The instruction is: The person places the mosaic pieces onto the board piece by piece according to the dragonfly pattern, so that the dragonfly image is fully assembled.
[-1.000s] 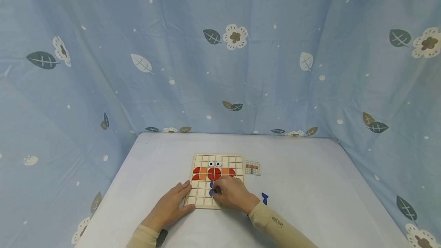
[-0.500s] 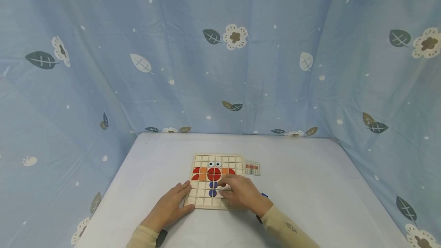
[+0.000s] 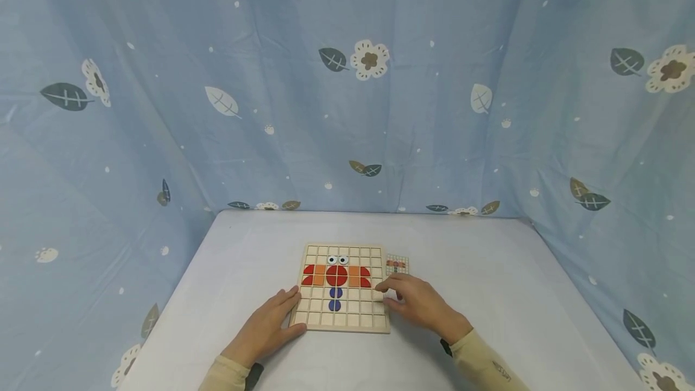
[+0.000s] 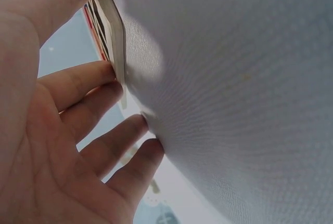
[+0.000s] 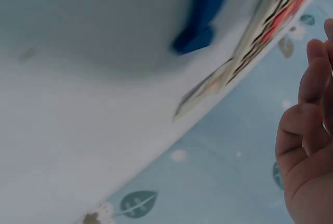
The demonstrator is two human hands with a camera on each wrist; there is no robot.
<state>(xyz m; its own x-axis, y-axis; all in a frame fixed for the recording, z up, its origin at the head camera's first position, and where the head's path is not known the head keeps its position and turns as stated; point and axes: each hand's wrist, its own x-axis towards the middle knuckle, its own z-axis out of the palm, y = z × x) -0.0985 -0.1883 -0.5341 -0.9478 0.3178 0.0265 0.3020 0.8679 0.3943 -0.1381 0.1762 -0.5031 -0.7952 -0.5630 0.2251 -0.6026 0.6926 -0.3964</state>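
Observation:
A wooden grid board point(image 3: 353, 320) lies on the table. My left hand point(image 3: 270, 321) rests at its left side; in the left wrist view, thumb and fingertips are right at the board's edge point(image 4: 115, 21). On the grid sit round eye pieces point(image 3: 344, 260), a red circle of several pieces point(image 3: 331, 271), orange squares point(image 3: 319, 271), red corner pieces point(image 3: 364, 281) and blue half-round pieces point(image 3: 332, 292). My right hand point(image 3: 420, 301) hovers at the board's right edge, fingers loosely bent, nothing visible in them. Loose blue pieces point(image 5: 204, 5) lie on the table, hidden under that hand in the head view.
A small pattern card point(image 3: 397, 261) with a matching crab-like picture lies against the board's upper right side. The white table point(image 3: 478, 258) reaches back to a blue printed curtain point(image 3: 282, 137) that surrounds it on the back and sides.
My right hand has left the blue pieces on the grid and moved right, past the board's edge. This uncovers both blue rounds and the right red pieces. My left hand stays put.

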